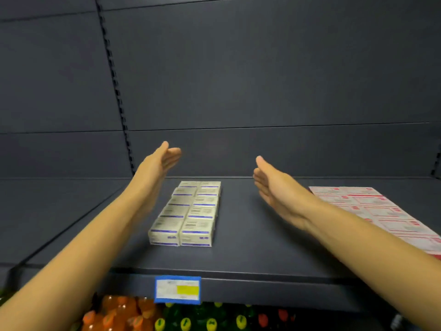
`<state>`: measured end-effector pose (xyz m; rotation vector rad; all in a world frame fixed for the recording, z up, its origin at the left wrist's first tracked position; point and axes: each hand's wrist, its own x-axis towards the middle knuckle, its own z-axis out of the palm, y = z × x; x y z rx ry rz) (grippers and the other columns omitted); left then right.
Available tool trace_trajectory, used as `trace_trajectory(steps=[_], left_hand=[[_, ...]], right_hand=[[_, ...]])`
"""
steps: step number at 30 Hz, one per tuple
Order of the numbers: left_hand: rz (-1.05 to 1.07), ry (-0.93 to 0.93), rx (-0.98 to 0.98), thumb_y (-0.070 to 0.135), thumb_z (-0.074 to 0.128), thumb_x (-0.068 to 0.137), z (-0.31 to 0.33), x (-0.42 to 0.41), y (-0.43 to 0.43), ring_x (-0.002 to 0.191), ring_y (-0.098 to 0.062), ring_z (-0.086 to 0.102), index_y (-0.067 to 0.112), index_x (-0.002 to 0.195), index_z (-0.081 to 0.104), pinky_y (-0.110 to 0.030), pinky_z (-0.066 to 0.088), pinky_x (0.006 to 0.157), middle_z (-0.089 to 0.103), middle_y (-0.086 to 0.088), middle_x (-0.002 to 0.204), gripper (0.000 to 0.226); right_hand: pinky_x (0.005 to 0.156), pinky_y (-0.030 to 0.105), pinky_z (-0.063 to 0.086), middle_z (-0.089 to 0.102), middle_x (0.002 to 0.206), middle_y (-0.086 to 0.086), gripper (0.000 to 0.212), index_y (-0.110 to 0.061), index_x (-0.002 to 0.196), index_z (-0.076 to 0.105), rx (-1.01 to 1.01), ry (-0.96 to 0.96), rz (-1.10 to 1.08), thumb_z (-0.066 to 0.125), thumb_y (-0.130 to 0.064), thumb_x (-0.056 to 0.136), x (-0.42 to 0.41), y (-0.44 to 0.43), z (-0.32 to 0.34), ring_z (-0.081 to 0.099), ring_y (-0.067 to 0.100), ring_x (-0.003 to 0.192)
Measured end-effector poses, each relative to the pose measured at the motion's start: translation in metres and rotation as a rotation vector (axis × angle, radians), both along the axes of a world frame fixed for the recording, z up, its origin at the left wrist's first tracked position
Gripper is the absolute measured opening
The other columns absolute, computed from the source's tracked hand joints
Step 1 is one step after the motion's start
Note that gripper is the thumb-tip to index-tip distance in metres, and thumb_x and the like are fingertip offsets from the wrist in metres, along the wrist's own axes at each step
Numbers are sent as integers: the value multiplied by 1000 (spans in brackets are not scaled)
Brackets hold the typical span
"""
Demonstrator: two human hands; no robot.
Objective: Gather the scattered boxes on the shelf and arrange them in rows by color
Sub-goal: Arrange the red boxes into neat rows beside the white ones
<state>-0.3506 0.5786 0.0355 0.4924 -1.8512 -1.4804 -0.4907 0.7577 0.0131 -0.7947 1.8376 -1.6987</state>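
Note:
White boxes with purple stripes (191, 211) lie in two neat rows running front to back on the dark shelf (250, 254). White boxes with red markings (379, 211) form a block at the right, running off the frame. My left hand (160, 163) hovers flat and empty above the left side of the purple-striped block. On the other side, over bare shelf between the two blocks, my right hand (274, 185) is held flat and empty, fingers together, palm facing left.
A blue-framed price label (177, 289) is clipped to the shelf's front edge. Below it stand orange, green and red-capped bottles (133, 316). A dark back panel with a slotted upright (114, 87) closes off the rear.

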Motion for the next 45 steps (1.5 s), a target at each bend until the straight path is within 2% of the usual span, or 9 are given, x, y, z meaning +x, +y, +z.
trace_trajectory(steps=[7, 11, 14, 17, 21, 28, 36, 41, 45], left_hand=[[-75, -114, 426, 47, 23, 97, -44, -9, -42, 142, -25, 21, 7, 145, 20, -36, 21, 114, 19, -9, 155, 63], [-115, -151, 517, 52, 24, 95, -48, -21, -40, 124, -22, 48, 16, 146, 18, -24, 45, 63, 29, -3, 152, 62], [-111, -179, 441, 49, 24, 97, -53, -26, -42, 54, -6, 65, 23, 122, 50, -19, 49, 38, 71, 5, 94, 45], [-114, -174, 432, 46, 23, 98, -56, -27, -42, 34, -1, 58, 18, 76, 49, -14, 41, 29, 58, 15, 36, 44], [-88, -172, 433, 48, 22, 97, -58, -30, -44, 58, -7, 61, 18, 138, 37, -24, 48, 47, 65, 10, 80, 53], [-108, -171, 435, 50, 22, 96, -58, -34, -34, 73, -10, 58, 15, 143, 29, -26, 46, 59, 56, -3, 128, 59], [-94, -153, 400, 50, 21, 97, -57, -32, -20, 46, -4, 64, 22, 108, 48, -16, 48, 40, 64, 14, 50, 41], [-150, -140, 473, 51, 21, 96, -50, -23, -14, 89, -8, 64, 19, 133, 41, -24, 51, 61, 53, -1, 129, 52], [-102, -120, 463, 54, 24, 94, -59, -2, -14, 135, -15, 34, 21, 144, 25, -27, 31, 93, 30, 5, 151, 60]], right_hand=[[117, 33, 15, 26, 154, 0, 67, -15, 147, 20, 50, -95, -161, 20, -56, 95, 31, -81, -22, 22, 17, 143], [99, 31, 36, 49, 137, 4, 66, -15, 145, 27, 25, -201, -240, 19, -58, 94, 35, -104, -25, 51, 22, 120], [99, 43, 47, 62, 120, 10, 66, -16, 136, 39, -3, -273, -244, 22, -61, 92, 33, -116, -29, 63, 29, 105], [96, 47, 49, 68, 94, 5, 53, -19, 108, 51, -1, -293, -251, 24, -61, 91, 30, -120, -35, 66, 29, 94], [91, 43, 52, 67, 90, 3, 62, -16, 123, 51, 22, -275, -250, 25, -62, 91, 28, -118, -37, 67, 26, 87], [62, 32, 54, 66, 76, 1, 64, -14, 125, 50, 98, -213, -285, 24, -62, 91, 26, -108, -37, 66, 19, 64], [86, 41, 55, 69, 83, 2, 56, -20, 113, 52, 68, -215, -277, 23, -62, 91, 29, -93, -35, 68, 23, 78], [75, 36, 53, 66, 50, -7, 48, -26, 68, 49, 36, -193, -266, 25, -58, 94, 37, -80, -33, 65, 17, 62], [107, 32, 29, 60, 119, -11, 51, -22, 126, 50, -3, -115, -245, 23, -54, 96, 40, -59, -45, 53, 13, 117]])
